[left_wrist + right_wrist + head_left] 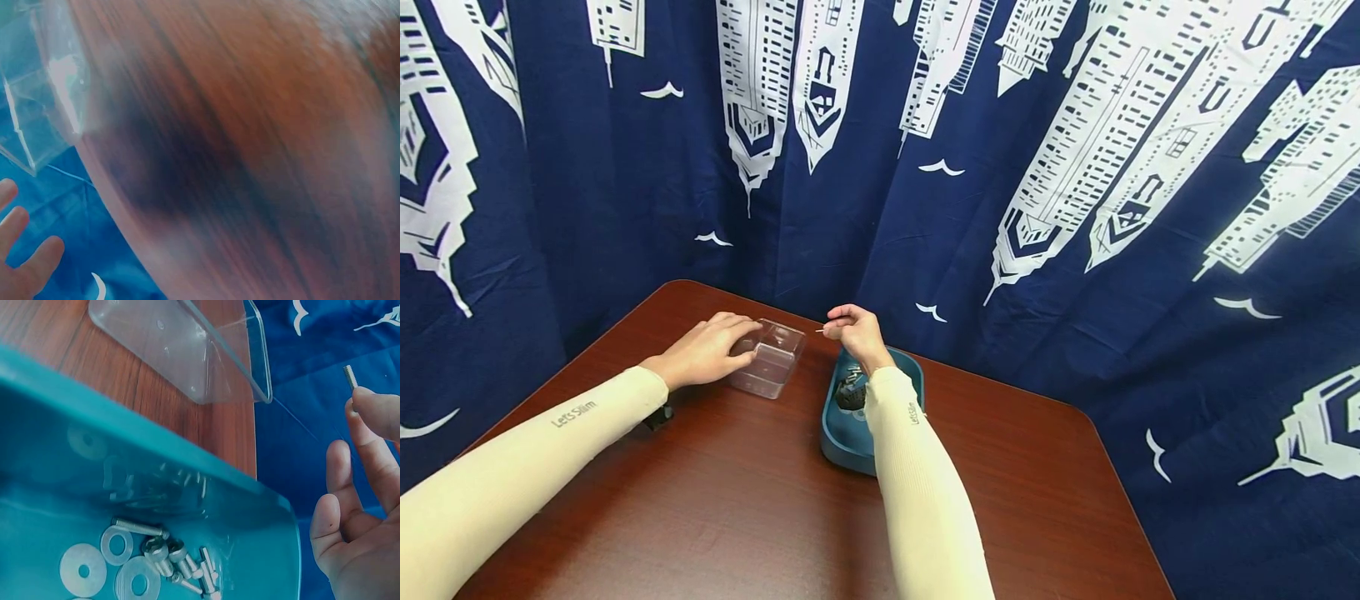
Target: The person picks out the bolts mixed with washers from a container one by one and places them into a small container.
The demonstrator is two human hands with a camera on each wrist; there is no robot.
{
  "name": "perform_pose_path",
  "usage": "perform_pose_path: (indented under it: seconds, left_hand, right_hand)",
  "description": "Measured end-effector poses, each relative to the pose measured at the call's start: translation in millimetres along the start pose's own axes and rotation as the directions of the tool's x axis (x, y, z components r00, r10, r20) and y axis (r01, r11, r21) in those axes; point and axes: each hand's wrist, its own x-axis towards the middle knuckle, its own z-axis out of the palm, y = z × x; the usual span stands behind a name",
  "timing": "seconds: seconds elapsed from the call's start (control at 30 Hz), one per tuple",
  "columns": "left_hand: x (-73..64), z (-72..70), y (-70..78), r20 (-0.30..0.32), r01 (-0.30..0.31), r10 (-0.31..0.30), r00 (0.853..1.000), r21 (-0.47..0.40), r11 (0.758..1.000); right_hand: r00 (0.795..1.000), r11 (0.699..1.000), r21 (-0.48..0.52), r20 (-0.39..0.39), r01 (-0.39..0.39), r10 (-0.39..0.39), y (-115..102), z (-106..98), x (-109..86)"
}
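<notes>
Your cream sleeves (527, 450) reach across the bench (730, 517), the right one over the blue tray (846, 457) by the far edge; lift that forearm enough to clear its rim. Nearer the far-left corner sits the clear box (777, 365). Your left hand (711, 346) has its fingers loosely spread at the box's left side, contact uncertain; steadying that wall would help. Your right hand (857, 333) pinches one small screw (350, 377) between thumb and forefinger, raised near the far edge; a firm pinch and low path should prevent drops.
</notes>
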Motion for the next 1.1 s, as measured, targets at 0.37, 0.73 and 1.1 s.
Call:
perform_pose_path:
  seconds: [0.37,0.73,1.1]
  left_hand:
    - [-2.0,1.6,-5.4,0.052,0.008,-0.007,0.999,-0.015,1.000]
    - [0.6,8.6,-9.5,0.081,0.026,-0.021,0.997,-0.057,0.998]
    - [3.8,11.4,-10.9,0.095,0.034,-0.028,0.995,-0.067,0.997]
  right_hand:
    - [1.000,1.000,0.020,0.011,0.007,-0.007,-6.2,13.0,0.7]
    - [0.999,1.000,-0.014,0.030,-0.019,0.019,-6.6,22.0,3.5]
    - [0.999,0.999,-0.031,0.042,-0.016,0.017,-3.8,29.6,7.6]
